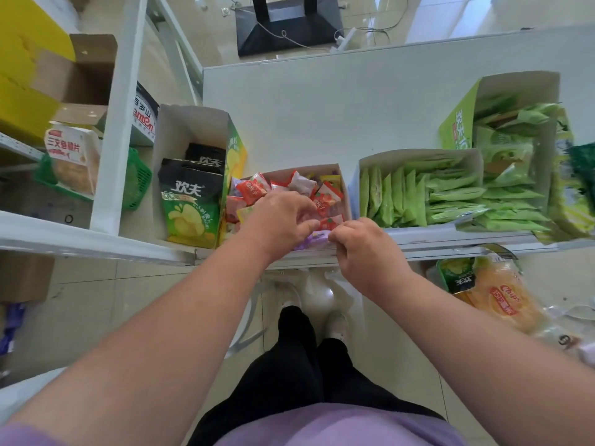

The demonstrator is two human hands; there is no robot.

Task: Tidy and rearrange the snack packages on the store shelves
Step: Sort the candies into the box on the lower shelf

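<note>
A white open box of small red, pink and yellow candy packets sits in the middle of the white shelf. My left hand reaches into the front of this box, fingers curled on a small red packet. My right hand is at the box's front right corner, pinching the edge of a purple packet. To the left stands a box with black-and-green chip bags. On the right are two boxes of green packets.
A green basket with a biscuit pack sits on the left shelf beside a white upright post. Orange chip bags lie on a lower level at right. Cardboard boxes stand at the far left. Tiled floor below.
</note>
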